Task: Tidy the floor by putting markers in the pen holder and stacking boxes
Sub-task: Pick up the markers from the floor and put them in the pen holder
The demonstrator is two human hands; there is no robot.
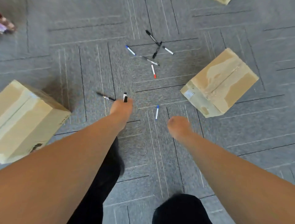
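My left hand [121, 108] is closed around a black-capped marker [125, 97] and a thin black pen [105, 96] that stick out beyond the fingers. My right hand [179, 126] hovers over the carpet with its fingers curled and nothing in it. Just ahead of it and to the left, a blue-capped marker [157, 112] lies on the floor. Farther away lie several more: a blue marker [130, 50], a red-tipped marker [153, 71] and black pens [157, 48]. One cardboard box [220, 83] sits at the right, another cardboard box [24, 118] at the left. No pen holder is visible.
Grey carpet tiles [79, 64] cover the floor. My dark-clothed legs [178, 209] show at the bottom. A corner of a third cardboard box [223, 1] peeks in at the top right, and a blurred pinkish object [6, 25] lies at the far left.
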